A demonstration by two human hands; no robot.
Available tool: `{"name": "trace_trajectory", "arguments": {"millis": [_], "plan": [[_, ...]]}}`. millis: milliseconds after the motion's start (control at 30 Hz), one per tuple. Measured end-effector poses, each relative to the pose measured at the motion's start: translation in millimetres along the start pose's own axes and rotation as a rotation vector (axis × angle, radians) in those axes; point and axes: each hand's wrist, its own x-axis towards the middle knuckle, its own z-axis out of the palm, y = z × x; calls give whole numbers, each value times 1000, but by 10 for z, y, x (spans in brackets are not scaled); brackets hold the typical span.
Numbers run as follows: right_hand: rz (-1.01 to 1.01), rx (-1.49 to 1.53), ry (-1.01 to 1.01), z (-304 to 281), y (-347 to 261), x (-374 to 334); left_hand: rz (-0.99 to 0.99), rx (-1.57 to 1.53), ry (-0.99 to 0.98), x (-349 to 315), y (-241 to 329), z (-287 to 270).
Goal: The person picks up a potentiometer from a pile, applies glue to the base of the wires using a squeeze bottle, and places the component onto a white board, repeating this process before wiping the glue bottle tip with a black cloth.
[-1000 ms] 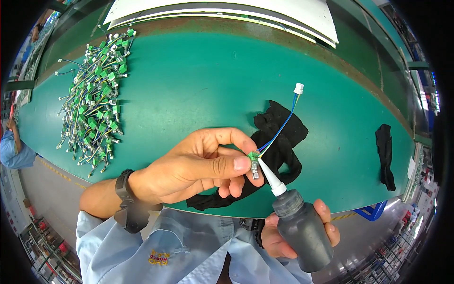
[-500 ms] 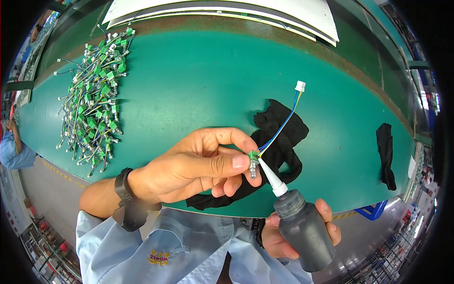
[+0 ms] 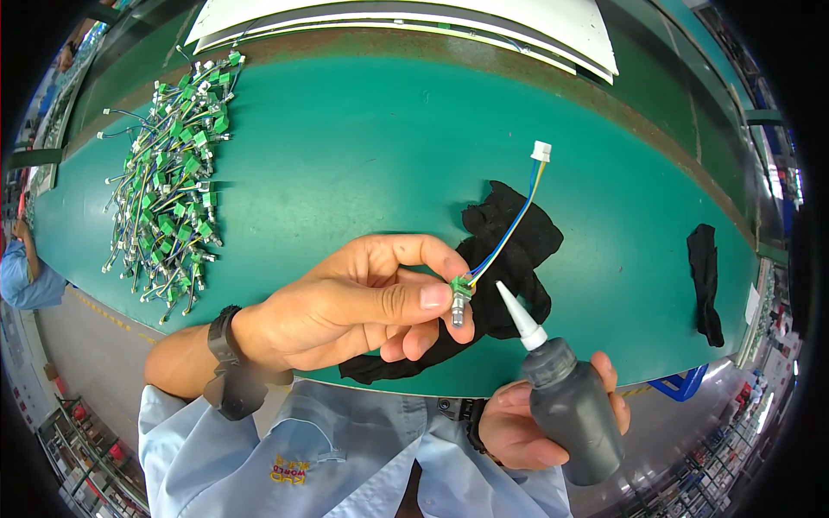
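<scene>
Left hand (image 3: 345, 298): thumb and pointing finger pinched on a little green part (image 3: 462, 284), over the near edge of the table (image 3: 328, 147).
Green part: right at the tips of that thumb and finger, its shiny metal stem (image 3: 458, 312) pointing at the near edge, in front of a curled finger.
Wires (image 3: 509, 229): thin, blue and yellow ones, going from the green part toward the far edge, with a white plug (image 3: 541, 151) on the end.
Right hand (image 3: 511, 429): I see its fingers wrapped around a dark bottle (image 3: 576, 413), just past the near edge.
Bottle tip (image 3: 520, 315): white and pointy, leaning toward the green part, near but not touching.
Black cloth (image 3: 522, 237): crumpled, partly behind the left hand.
Pile (image 3: 177, 186): lots of parts like this one, along the left edge.
Other cloth (image 3: 705, 285): black too, near the right edge.
</scene>
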Motion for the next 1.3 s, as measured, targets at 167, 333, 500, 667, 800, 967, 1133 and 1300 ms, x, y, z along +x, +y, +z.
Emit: {"name": "trace_trajectory", "arguments": {"millis": [167, 333, 500, 667, 800, 967, 1133, 1300], "plan": [[109, 26, 7, -46, -30, -30, 7, -28, -23, -4, 6, -28], [134, 67, 96, -3, -41, -18, -21, -125, -137, -11, 14, -77], [128, 28, 61, -61, -28, -38, -19, -133, -69, -22, 30, -1], [135, 26, -12, -109, -52, -17, -12, -177, -61, -27, 62, 32], [196, 0, -59, -151, -86, -5, -2, -223, -211, -17, 45, -67], [157, -169, -175, -242, -83, 47, 20, -243, -150, -18, 26, -29], [156, -190, -205, -252, -89, 35, 29, -155, -116, -15, 33, 20], [122, -97, -155, -223, -53, 35, 62, -73, -93, -4, 13, 36]]}}
